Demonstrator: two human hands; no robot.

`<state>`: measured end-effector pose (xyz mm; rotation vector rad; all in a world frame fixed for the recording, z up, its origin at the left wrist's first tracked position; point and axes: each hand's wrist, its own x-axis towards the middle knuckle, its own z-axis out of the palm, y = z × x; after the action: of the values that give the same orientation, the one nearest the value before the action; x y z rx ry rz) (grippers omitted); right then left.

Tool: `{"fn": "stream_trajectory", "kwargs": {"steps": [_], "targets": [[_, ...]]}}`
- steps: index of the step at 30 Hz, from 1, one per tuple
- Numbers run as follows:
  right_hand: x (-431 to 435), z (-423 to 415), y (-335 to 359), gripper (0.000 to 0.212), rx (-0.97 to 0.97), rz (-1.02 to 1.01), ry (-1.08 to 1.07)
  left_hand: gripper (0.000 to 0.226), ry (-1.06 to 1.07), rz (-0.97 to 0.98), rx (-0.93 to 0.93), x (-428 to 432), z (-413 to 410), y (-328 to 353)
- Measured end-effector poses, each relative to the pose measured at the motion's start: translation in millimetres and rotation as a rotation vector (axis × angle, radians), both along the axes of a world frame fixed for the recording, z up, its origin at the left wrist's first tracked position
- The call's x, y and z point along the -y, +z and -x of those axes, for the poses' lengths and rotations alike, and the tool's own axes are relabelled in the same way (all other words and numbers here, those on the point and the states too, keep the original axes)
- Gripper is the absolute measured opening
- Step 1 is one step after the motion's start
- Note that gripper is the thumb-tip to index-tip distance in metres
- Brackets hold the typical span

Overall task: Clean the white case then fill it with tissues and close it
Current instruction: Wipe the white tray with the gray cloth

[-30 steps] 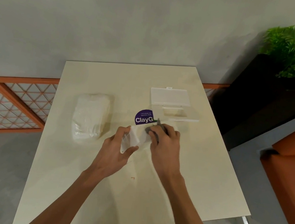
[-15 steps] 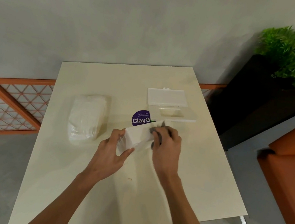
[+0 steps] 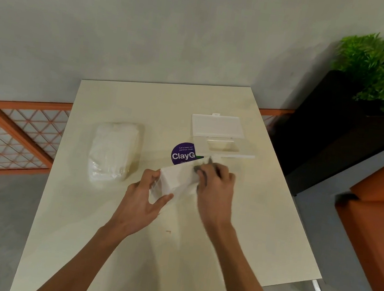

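Wiping the white box while its lid waits aside.

The left hand (image 3: 142, 202) pinches one end of the white rectangular plastic case body (image 3: 177, 180) between thumb and fingers, tilting it off the middle of the beige tabletop (image 3: 103, 244), probably to brace it. The right hand (image 3: 215, 188) presses curled fingers on a small grey cloth (image 3: 198, 168) against the other end. The white flip-top lid piece (image 3: 219, 137) lies open near the far right edge; the clear-wrapped tissue pack (image 3: 113, 150) waits by the left edge.
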<state>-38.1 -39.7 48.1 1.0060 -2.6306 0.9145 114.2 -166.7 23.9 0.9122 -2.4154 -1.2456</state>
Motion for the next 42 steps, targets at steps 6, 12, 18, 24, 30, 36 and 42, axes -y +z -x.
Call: {"fn": "stream_trajectory", "kwargs": {"steps": [6,12,18,24,30,36,42], "targets": [[3.9,-12.0,1.5,0.023,-0.088,0.013,0.151,0.057,0.005,-0.003,0.01,-2.7,-5.3,-1.3],[-1.6,43.7,-8.0,0.013,0.104,-0.031,-0.082,0.059,0.001,-0.003,0.01,-8.7,-7.2,-0.5],[10.4,-37.7,6.1,0.028,-0.063,-0.075,0.2,0.059,-0.025,0.045,0.034,-8.5,-3.7,1.1],[7.1,9.4,0.0,0.026,-0.156,-0.019,0.103,0.057,-0.013,0.025,0.009,-12.3,-5.5,3.9],[-9.3,60.5,-21.7,0.015,0.042,-0.012,-0.08,0.058,-0.008,0.024,0.003,-11.7,-8.1,5.5],[-2.9,15.8,-6.1,0.016,0.018,0.0,-0.012,0.058,0.003,0.007,-0.005,-15.0,-5.3,7.8],[6.0,-31.8,10.3,0.023,-0.134,0.094,0.126,0.061,-0.012,0.036,0.008,-15.0,-6.2,6.7]]}}
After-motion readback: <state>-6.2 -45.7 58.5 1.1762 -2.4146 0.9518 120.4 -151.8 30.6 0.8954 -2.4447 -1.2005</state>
